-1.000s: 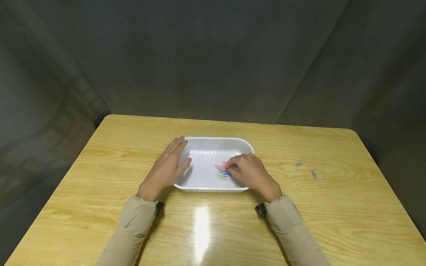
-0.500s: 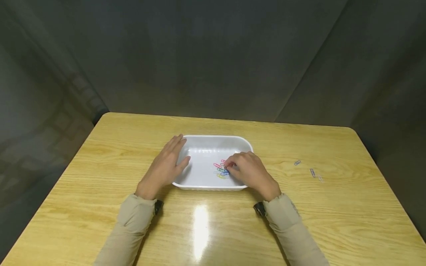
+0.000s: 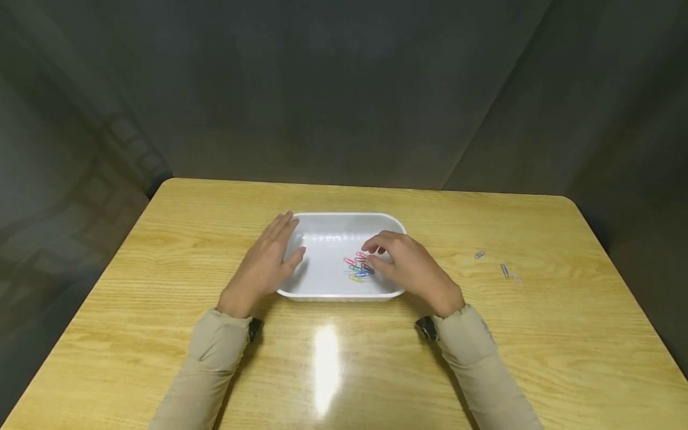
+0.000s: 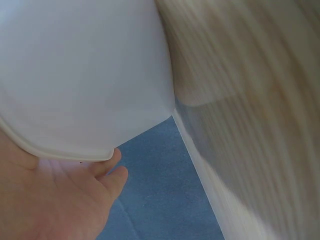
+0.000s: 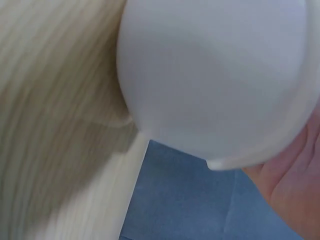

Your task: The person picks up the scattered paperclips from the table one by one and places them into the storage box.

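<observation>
A white tray (image 3: 322, 257) stands in the middle of the table, with a small heap of coloured paper clips (image 3: 359, 270) on its floor, right of centre. My left hand (image 3: 261, 263) lies at the tray's left rim, fingers straight and thumb over the inside. Over the right end of the tray is my right hand (image 3: 412, 266), its thumb and fingers apart beside the heap; I see no clip between them. Both wrist views show mostly the tray's outer wall (image 4: 85, 75), with part of the left palm (image 4: 60, 200) and part of the right palm (image 5: 295, 185).
On the wooden table (image 3: 537, 334) to the right lie a blue paper clip (image 3: 480, 254), a darker blue paper clip (image 3: 504, 270) and a pale paper clip (image 3: 517, 279). Dark cloth (image 3: 322, 89) hangs behind the table's far edge.
My right hand has lifted a little off the heap, and its pinched thumb and fingers have parted. The left hand keeps its place at the rim. The whole view has shifted slightly.
</observation>
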Demonstrator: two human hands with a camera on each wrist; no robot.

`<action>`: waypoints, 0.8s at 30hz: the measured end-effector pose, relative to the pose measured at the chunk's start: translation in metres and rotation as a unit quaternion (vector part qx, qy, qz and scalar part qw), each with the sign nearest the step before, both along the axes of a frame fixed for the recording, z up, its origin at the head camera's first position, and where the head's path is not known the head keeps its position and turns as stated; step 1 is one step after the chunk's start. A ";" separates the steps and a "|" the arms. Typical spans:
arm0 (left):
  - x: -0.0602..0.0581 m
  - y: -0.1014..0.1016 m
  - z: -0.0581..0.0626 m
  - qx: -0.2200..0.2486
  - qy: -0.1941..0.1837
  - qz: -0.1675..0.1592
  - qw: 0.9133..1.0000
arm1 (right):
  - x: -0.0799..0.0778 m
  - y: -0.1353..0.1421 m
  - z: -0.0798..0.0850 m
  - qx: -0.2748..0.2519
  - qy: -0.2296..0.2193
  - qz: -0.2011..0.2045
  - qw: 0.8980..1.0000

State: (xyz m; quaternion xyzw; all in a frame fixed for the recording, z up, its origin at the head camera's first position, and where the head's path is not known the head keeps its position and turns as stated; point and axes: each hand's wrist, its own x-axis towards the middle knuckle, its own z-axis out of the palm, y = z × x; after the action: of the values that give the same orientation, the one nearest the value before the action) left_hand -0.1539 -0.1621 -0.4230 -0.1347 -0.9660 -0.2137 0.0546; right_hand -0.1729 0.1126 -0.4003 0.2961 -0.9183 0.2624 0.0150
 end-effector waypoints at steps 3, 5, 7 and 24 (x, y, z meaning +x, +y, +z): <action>0.000 -0.001 0.001 0.003 -0.002 0.003 1.000 | -0.001 0.002 0.004 0.003 0.011 0.002 1.000; 0.000 -0.001 0.001 0.004 -0.002 0.003 1.000 | -0.002 0.003 0.006 0.003 0.015 0.003 1.000; 0.001 -0.002 0.001 0.004 -0.001 0.003 1.000 | -0.002 0.004 0.007 0.004 0.016 0.002 1.000; 0.000 -0.001 -0.001 -0.002 0.012 -0.003 1.000 | -0.002 0.012 0.010 -0.010 -0.016 -0.007 1.000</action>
State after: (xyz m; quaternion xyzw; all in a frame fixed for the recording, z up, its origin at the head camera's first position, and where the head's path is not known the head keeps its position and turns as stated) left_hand -0.1534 -0.1633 -0.4243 -0.1400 -0.9654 -0.2102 0.0652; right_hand -0.1745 0.1243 -0.3899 0.2853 -0.9178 0.2761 0.0046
